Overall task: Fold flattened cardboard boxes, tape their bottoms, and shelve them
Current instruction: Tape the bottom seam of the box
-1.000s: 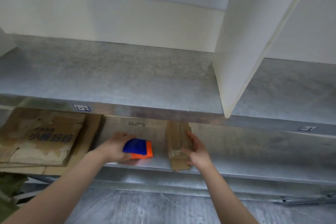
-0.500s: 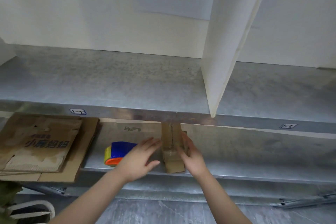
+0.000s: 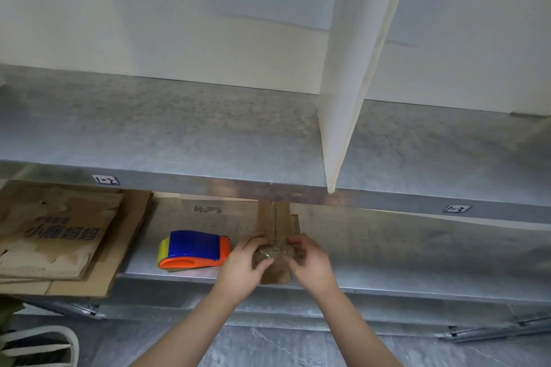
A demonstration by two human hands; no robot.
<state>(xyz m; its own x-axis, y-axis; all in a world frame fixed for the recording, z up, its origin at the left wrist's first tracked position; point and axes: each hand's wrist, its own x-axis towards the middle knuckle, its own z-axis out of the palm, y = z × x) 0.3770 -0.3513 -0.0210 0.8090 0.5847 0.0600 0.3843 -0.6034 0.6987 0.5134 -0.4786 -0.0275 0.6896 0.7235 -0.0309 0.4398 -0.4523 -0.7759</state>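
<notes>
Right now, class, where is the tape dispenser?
In the head view, the tape dispenser lies on the lower metal shelf, just left of the left hand, right of the flattened cardboard stack.

- The top flattened cardboard box [image 3: 56, 235] of the stack at the left bears a dark printed line, 小鹿妈妈, with a smaller line above it (too blurred to read).
- A small white label [image 3: 105, 180] on the front edge of the upper shelf [image 3: 179, 128] appears to read 1-2.
- A second label [image 3: 456, 208], farther right on the same edge, looks alike (characters unclear).
- The cardboard sheet [image 3: 208, 217] under the tape dispenser [image 3: 193, 249] carries a dark printed mark [image 3: 207, 209], not legible.
</notes>
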